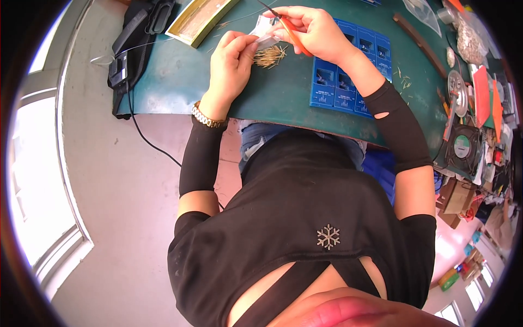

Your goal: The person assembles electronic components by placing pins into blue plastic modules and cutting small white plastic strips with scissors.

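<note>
My left hand (233, 60) is closed, pinching the lower left side of a small whitish plastic bag (262, 27). My right hand (318, 32) has its fingers at the bag's other side. It also holds orange-handled scissors (297, 37), their dark slim point toward the upper left. A loose pile of thin golden pin-like pieces (271, 56) lies on the table just under the bag, between my hands. Below my right wrist sit several blue printed packs with dark windows (325, 77), set side by side. My fingers partly hide the bag.
The green table (272, 103) carries a shallow yellow-rimmed box (215, 19) at the far left and black equipment with a cable (124, 68) on its left edge. To the right lie a brown bar (418, 43), scattered golden pieces (404, 79), a reel (456, 92) and a fan (463, 146).
</note>
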Motion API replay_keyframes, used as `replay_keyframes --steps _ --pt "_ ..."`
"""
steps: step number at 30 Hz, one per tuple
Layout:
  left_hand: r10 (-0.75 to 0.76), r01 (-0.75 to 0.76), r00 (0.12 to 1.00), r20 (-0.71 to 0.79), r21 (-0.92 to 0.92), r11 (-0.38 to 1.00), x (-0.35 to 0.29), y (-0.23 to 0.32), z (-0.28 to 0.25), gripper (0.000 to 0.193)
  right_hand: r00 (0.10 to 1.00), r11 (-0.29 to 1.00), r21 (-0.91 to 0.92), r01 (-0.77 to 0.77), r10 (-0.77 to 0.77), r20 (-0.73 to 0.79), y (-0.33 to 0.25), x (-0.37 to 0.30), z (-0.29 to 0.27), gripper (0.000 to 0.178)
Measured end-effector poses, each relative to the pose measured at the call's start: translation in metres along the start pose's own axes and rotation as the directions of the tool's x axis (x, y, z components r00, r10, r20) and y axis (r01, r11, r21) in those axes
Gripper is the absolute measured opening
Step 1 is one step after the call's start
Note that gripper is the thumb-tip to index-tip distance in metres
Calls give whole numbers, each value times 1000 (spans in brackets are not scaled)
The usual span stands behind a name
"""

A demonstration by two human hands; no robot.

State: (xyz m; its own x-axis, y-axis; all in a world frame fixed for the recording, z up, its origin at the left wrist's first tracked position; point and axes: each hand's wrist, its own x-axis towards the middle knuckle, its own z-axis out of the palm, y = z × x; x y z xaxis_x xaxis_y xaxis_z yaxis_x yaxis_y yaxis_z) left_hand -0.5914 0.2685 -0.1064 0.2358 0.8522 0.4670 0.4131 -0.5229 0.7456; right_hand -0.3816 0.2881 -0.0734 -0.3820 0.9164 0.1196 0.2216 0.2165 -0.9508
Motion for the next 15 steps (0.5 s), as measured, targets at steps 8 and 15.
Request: replay_keyframes --steps 8,15 --pt "-20 20 1000 11 -18 1000 3 0 1 9 999 999 51 9 -10 31 4 4 -2 38" --pt "-26 26 1000 -9 16 1000 0 0 -4 9 997 999 41 -5 2 74 -7 10 1 38"
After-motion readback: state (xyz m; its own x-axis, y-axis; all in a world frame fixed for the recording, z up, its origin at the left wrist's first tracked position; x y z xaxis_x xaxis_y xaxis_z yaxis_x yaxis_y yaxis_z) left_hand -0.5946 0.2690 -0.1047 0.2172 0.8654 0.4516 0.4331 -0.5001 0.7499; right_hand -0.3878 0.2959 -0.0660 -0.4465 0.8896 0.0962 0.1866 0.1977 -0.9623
